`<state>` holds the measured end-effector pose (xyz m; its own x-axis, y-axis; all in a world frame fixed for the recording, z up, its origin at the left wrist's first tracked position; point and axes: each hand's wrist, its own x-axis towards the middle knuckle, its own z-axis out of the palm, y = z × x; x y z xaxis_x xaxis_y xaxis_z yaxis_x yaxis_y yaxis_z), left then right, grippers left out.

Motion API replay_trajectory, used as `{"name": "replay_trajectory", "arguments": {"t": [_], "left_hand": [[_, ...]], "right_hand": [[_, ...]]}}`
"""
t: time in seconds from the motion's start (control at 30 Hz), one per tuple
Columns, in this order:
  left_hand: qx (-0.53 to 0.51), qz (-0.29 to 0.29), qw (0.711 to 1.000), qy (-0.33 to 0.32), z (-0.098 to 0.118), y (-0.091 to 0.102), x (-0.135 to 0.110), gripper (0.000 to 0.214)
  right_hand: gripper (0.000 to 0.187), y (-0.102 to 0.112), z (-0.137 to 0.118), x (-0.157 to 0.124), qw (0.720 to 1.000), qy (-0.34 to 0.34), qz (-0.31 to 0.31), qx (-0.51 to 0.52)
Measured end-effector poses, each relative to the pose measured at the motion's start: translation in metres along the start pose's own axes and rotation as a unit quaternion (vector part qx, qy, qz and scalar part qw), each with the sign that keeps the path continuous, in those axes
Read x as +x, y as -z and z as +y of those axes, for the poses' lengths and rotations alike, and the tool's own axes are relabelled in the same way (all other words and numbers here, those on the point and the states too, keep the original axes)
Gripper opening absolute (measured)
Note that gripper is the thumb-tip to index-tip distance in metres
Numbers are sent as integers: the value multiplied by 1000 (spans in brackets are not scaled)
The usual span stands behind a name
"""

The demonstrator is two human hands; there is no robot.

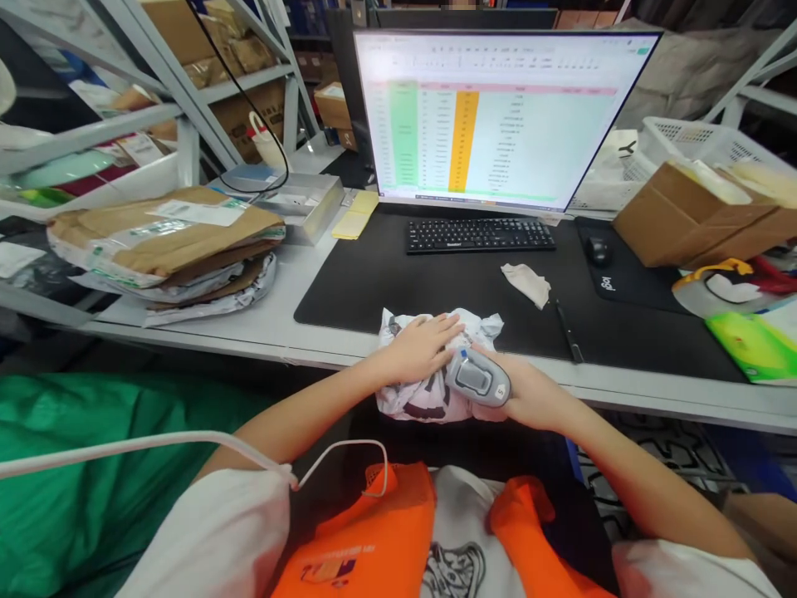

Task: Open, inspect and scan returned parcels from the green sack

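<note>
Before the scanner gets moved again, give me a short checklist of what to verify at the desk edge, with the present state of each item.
1. Right hand has the handheld scanner in its grip: ok.
2. Left hand lies flat on the white plastic parcel, pinning it: ok.
3. Parcel fully supported by the desk: not ok, part of it hangs over the front edge.
4. Label or barcode on the parcel facing the scanner: cannot tell, the hands cover that area.
5. Pen and crumpled paper lie apart from the parcel on the black mat: ok.
6. Spreadsheet showing on the monitor: ok, but its text is unreadable.
</note>
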<state>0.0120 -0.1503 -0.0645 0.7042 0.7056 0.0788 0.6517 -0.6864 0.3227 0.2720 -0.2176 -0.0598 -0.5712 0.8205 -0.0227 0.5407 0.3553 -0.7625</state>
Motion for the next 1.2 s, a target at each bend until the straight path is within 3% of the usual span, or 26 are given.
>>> {"name": "replay_trajectory", "arguments": {"t": [0.1, 0.27, 0.43, 0.5, 0.6, 0.67, 0.73, 0.83, 0.9, 1.03, 1.2], "left_hand": [[22, -34, 999, 20, -9, -15, 0, 69], [44, -59, 997, 20, -28, -7, -18, 66], [59, -39, 997, 26, -10, -1, -13, 60], [50, -20, 998, -17, 1, -3, -9, 57], [21, -42, 996, -78, 10, -9, -5, 56], [19, -52, 994, -90, 11, -14, -5, 61], [27, -44, 994, -96, 9, -17, -6, 66], [38, -37, 994, -96, 3, -20, -12, 68], [39, -38, 995, -79, -2, -20, -18, 70], [33, -43, 997, -46, -12, -19, -33, 70], [19, -4, 999, -27, -12, -19, -33, 55]], "right_hand": [[76, 1, 4, -5, 999, -46, -11, -16], [44, 7, 10, -2, 996, -75, -51, 20], [43, 17, 9, -3, 994, -67, -43, 74], [39, 25, 4, -7, 993, -67, -35, 87], [46, 39, -2, -4, 990, -52, 31, 125], [53, 46, -2, 8, 980, -49, 56, 187], [55, 48, 4, 29, 955, -77, 11, 286], [48, 42, 24, 61, 888, -138, -89, 430], [37, 35, 39, 76, 860, -180, -99, 467], [25, 26, 63, 82, 846, -255, -53, 465], [36, 33, 59, 75, 874, -220, -51, 430]]}}
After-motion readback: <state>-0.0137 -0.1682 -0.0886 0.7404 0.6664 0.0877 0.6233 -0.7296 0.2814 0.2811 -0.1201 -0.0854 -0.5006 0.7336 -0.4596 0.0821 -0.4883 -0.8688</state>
